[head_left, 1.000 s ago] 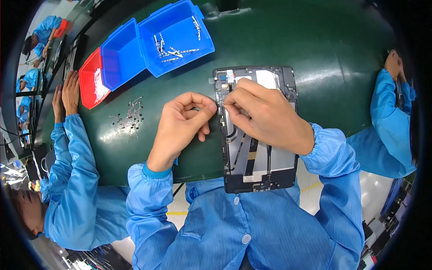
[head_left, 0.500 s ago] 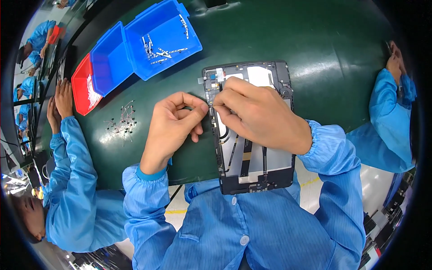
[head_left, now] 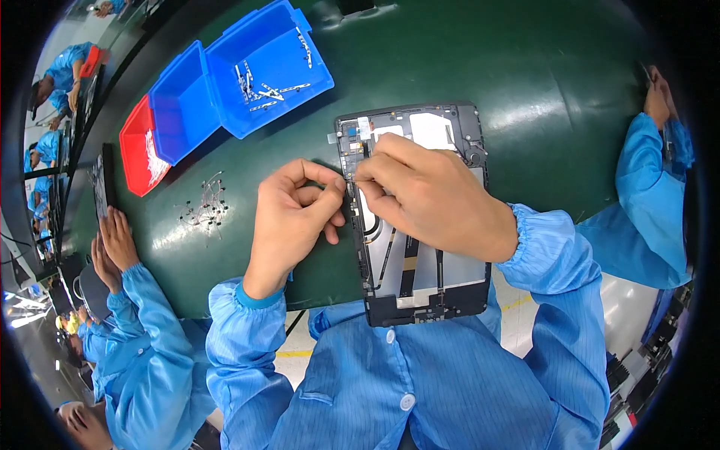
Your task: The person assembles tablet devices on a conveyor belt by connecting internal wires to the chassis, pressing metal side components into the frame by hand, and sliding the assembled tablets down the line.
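An opened tablet [head_left: 459, 285] lies in front of me, its inside parts, flat black cables and grey panel facing up. Its near end reaches past the table edge toward my smock. My left hand [head_left: 296, 217] is at the tablet's left edge, thumb and forefinger pinched together. Over the upper middle of the tablet is my right hand [head_left: 439, 199], its fingers also pinched close to the left edge, almost meeting the left fingertips. Whatever sits between the fingers is too small or hidden to make out. The right hand covers part of the circuitry beneath it.
Up left stand two joined blue bins [head_left: 262, 64], one holding several small white-and-black strips, beside a red bin [head_left: 139, 150] with white pieces. A tangle of thin wired parts [head_left: 205, 206] lies on the green table [head_left: 540, 67]. A co-worker's hands [head_left: 114, 244] rest by a dark device at left; another person sits right.
My hands stay at nearly the same spot on the tablet's left edge. The left co-worker's hands have drawn back toward the near side, uncovering a dark flat device.
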Motion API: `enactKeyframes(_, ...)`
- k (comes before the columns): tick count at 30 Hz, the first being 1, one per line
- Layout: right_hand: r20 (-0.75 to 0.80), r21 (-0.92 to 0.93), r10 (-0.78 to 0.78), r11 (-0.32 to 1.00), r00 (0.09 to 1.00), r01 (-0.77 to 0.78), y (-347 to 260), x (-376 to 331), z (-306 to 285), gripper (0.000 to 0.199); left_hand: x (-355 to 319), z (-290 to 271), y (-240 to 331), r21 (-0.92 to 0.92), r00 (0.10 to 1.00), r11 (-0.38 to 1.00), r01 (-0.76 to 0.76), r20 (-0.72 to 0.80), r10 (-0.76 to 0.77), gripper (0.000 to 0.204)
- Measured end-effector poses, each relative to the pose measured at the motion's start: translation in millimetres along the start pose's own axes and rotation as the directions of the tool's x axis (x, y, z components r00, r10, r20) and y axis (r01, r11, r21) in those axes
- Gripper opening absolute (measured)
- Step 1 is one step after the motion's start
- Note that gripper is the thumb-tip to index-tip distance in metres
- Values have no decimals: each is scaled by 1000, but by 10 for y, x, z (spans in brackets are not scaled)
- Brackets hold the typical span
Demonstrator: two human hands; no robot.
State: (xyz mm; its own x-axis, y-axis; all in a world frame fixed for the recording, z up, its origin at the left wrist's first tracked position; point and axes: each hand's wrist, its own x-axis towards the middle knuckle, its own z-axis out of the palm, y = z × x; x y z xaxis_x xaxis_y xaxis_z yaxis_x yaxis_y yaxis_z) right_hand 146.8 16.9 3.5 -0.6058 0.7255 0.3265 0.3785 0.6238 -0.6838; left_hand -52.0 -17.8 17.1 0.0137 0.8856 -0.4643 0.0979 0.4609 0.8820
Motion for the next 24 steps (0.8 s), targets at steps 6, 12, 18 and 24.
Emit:
enactKeyframes(6, -15, 56, 46, 997, 999, -45, -40, -25, -24, 10, 5, 19, -47, -67, 999, 997, -23, -35, 20, 11)
enactKeyframes(12, -75, 67, 148, 987, 986, -144, -61, -45, -62, 9, 47, -45, -98, -59, 998, 998, -16, 66, 20, 14)
enactKeyframes(18, -71, 86, 104, 991, 992, -98, -53, 6, -77, 8, 80, -32, -26, -65, 993, 995, -72, 91, 78, 16)
enactKeyframes(24, 76, 93, 200, 974, 977, -206, -142, 132, -217, 7, 142, -62, 29, -30, 987, 999, -18, 159, 23, 15)
